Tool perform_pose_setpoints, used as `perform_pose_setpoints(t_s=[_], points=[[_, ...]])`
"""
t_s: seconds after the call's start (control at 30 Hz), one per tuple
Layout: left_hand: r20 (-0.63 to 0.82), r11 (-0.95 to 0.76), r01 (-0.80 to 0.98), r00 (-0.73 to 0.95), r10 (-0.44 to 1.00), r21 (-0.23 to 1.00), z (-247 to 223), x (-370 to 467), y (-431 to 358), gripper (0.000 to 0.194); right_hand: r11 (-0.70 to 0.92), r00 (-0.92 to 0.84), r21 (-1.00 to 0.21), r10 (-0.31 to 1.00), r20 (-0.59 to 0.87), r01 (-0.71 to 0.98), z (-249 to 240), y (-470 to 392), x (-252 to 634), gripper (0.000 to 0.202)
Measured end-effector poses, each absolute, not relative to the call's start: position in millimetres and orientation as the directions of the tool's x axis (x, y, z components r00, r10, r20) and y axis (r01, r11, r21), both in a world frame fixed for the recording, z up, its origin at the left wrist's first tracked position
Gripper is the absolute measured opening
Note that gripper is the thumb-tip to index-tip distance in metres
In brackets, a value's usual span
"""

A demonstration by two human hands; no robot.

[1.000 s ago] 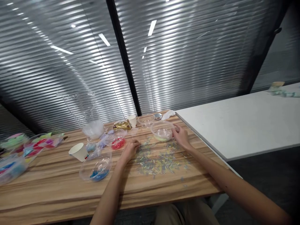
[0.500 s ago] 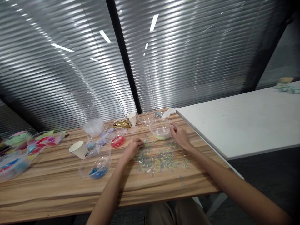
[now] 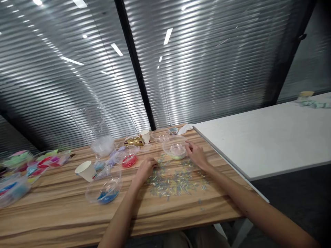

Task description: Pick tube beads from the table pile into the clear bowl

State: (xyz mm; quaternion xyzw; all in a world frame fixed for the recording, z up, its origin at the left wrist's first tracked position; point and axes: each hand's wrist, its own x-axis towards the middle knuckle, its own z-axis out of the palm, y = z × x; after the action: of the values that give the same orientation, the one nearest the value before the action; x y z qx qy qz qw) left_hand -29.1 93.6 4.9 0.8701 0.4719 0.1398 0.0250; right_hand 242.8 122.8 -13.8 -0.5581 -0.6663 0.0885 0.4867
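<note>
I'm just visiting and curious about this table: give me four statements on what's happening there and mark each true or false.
1. The right hand is at the side of a clear bowl. True.
2. The left hand holds a paper cup. False: the left hand is beside the scattered small pieces.
3. Blue pieces lie in another bowl. True.
4. The gold packet lies on the white table. False: it lies on the wood-patterned table.
</note>
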Motion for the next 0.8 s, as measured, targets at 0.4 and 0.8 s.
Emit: perform_pose_setpoints(t_s=[0.4,0.8], points=[[0.237,-0.531,0.816,0.482,0.843,0.228,0,-32,92,0.015,0.394,0.045,-0.610,0.815,0.577,0.688,-17,121,240,0.044],[0.263,-0.503,0.825,0.440,0.858,0.259,-16,-38,98,0.016,0.426,0.015,-0.612,0.813,0.582,0.666,-23,126,236,0.038]])
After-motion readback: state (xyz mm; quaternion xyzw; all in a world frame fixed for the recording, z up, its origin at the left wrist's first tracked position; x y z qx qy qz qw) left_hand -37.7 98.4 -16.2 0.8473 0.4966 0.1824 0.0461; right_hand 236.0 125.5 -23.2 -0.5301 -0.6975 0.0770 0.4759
